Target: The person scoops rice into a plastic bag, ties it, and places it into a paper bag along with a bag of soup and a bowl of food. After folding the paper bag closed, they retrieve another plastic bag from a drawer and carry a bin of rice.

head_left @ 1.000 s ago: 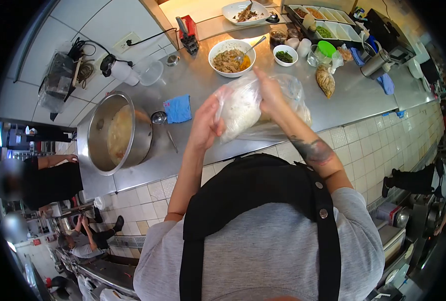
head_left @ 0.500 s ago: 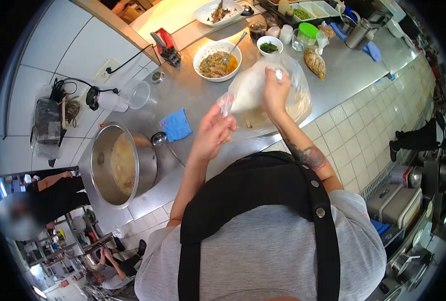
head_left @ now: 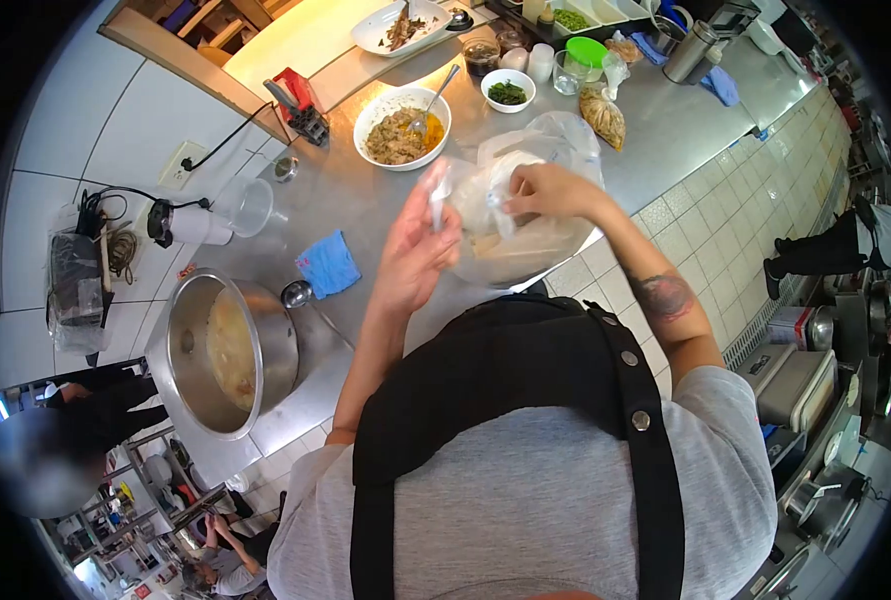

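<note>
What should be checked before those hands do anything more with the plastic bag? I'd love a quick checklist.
1. Left hand gripping the plastic bag: ok, at its edge.
2. Right hand on the bag: ok.
3. One hand free: not ok, both are occupied.
4. Bag sealed: cannot tell.
5. Small bowl of greens upright: ok.
6. Blue cloth away from the bag: ok, on the counter.

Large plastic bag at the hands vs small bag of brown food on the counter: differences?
- Handling: the large plastic bag is pinched by the left hand and right hand; the small plastic bag lies untouched.
- Contents: white and pale in the large plastic bag, brown in the small plastic bag.
Shared: both are see-through.
</note>
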Demonstrator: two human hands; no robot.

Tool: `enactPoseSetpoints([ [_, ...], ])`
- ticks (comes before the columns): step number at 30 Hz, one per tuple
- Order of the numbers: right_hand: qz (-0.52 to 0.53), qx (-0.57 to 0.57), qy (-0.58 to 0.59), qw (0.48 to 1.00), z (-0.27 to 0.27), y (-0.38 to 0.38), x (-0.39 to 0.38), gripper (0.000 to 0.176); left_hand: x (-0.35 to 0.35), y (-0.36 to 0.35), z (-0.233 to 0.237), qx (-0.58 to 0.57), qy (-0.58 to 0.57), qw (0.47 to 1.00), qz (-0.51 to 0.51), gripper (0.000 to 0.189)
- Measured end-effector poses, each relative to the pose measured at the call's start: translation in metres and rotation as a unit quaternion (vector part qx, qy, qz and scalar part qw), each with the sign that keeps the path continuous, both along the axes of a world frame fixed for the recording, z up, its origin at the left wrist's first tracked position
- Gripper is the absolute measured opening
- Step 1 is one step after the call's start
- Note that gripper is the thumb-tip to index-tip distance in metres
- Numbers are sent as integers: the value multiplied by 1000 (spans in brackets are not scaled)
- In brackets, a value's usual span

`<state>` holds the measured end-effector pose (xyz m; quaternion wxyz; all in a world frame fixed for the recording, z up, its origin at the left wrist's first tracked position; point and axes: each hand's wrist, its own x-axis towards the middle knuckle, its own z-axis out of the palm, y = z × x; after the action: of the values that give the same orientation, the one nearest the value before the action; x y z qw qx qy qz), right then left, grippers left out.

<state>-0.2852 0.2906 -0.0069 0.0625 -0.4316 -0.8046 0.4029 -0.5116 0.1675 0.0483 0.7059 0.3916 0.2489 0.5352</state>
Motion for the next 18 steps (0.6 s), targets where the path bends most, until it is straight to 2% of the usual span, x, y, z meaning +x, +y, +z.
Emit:
enactPoseSetpoints([
  [1,23,74,-10,997,19,5,16,43,1,-6,0,-11,-4,1000,9,75],
  [3,105,40,72,991,70,20,55,35,0,-18,1,-31,-12,999,29,79],
  [5,-76,-157,168,970,114,35,88,30,2,-24,2,-17,-28,998,54,81],
  [6,-156,-121,168,966,109,55,103,29,5,-25,2,-11,-36,997,68,82],
  [7,-233,-86,168,954,94,86,119,28,9,-24,4,-11,-27,997,75,84],
  [9,-307,-23,83,948,24,153,153,39,17,-25,10,-14,-5,996,89,86],
  [10,-300,33,-46,952,-14,189,166,47,20,-25,12,-15,0,996,89,87],
  [11,-286,90,-174,938,-53,211,173,55,23,-26,13,-16,6,996,91,87],
  [12,-340,156,-184,909,-104,217,174,63,27,-26,13,-15,11,995,94,88],
  [13,-389,223,-190,873,-133,224,171,71,28,-26,13,-16,12,995,98,88],
  [15,-390,189,-178,884,-136,193,148,72,27,-30,12,-24,20,994,109,88],
  [18,-396,234,-157,874,-139,169,132,64,28,-32,10,-42,15,990,131,87],
])
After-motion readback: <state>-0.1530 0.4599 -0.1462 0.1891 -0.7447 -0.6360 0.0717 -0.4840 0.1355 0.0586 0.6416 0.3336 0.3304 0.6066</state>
